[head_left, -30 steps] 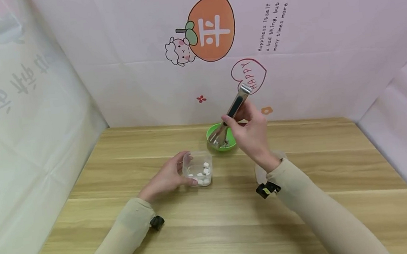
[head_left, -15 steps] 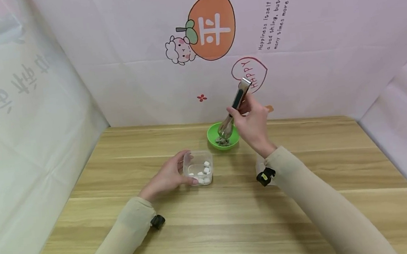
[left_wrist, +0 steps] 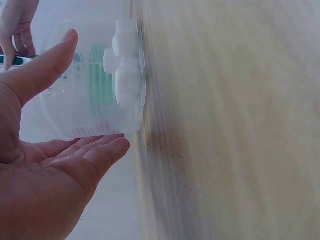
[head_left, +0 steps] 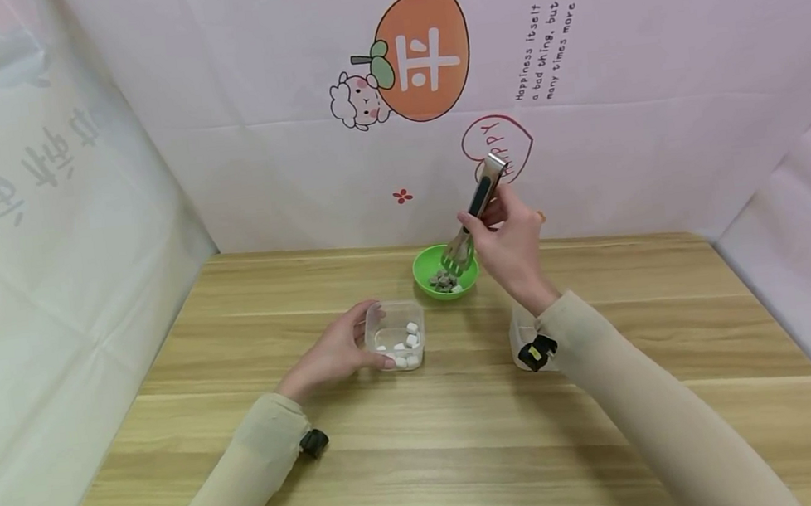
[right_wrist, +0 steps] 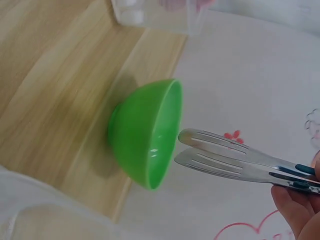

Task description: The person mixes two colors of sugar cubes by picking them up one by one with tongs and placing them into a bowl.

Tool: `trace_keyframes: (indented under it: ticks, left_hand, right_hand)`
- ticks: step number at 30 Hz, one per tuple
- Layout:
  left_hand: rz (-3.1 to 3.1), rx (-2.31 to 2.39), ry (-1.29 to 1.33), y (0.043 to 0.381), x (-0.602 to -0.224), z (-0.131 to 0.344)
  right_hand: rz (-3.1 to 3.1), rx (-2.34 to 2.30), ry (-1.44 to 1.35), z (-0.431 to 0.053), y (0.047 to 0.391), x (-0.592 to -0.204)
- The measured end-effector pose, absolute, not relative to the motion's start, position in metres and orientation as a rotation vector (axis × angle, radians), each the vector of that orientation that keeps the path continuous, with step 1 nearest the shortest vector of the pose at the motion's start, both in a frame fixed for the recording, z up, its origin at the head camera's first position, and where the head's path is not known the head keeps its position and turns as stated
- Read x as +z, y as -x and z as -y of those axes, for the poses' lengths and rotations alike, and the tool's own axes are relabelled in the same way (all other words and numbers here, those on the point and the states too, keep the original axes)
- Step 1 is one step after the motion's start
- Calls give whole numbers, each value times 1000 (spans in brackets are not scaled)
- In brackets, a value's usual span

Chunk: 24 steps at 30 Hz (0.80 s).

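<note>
A pair of silver metal tongs with dark handle inlays and slotted heads slants down over a round green bowl, heads at its mouth. The person's right hand grips the tongs by the handle; in the right wrist view the 2 heads stand slightly apart with nothing visible between them. The step in hand looks like the end of a release into the bowl, since 1 small white piece lies there beside a heap of rough grey bits. A next move would call for lifting the heads clear of the rim before swinging them aside. Near the bowl, the left hand holds a square clear plastic container between thumb and fingers, upright on the pale wooden table; several small white cubes sit inside. Another clear plastic container stands partly hidden under the right wrist, its contents impossible to tell. Behind everything hangs a white printed cloth.
</note>
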<state>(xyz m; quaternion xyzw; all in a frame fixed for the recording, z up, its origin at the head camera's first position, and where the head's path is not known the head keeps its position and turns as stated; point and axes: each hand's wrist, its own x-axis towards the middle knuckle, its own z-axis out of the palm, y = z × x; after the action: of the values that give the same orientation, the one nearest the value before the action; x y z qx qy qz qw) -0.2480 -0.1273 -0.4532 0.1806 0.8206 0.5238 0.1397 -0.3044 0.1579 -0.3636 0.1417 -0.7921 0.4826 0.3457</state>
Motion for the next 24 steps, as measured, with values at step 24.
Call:
trace_keyframes:
  ticks: [24]
  left_hand:
    - [-2330,1553,-572,249,-455,130]
  right_hand:
    - [2138,1465,-793,-91,240,-382]
